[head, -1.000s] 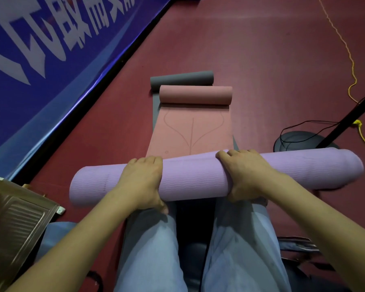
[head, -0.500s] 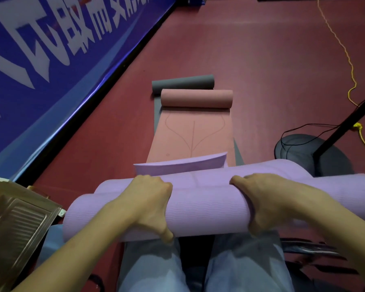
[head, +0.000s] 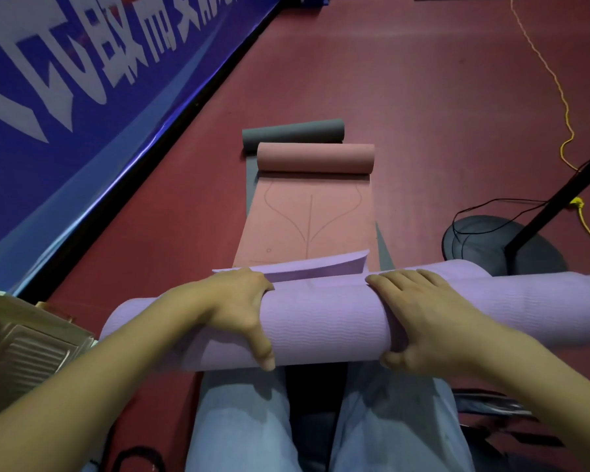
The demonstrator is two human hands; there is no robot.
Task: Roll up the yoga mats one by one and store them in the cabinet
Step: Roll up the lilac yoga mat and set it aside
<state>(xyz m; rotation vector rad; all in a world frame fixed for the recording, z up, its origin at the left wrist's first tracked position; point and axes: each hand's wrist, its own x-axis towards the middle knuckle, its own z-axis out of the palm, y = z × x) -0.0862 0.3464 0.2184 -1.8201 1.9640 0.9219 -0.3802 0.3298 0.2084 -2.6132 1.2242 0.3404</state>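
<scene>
While both hands — left hand (head: 239,311), right hand (head: 419,321) — clamp the purple mat (head: 324,321) across the knees, its soft, light, springy foam wants mid-roll grips — loose flap (head: 304,267), pink mat (head: 307,212) beyond.

My purple mat (head: 324,321) runs off the right edge; my fingertips curl behind it, and the blue banner (head: 65,80) lettering is cropped.

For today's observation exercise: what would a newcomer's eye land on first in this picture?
First, the purple mat, rolled across the person's lap low in the middle, with the left hand and right hand gripping it. Beyond it, a half-rolled pink mat lies on the red floor; a blue banner fills the upper left.
</scene>
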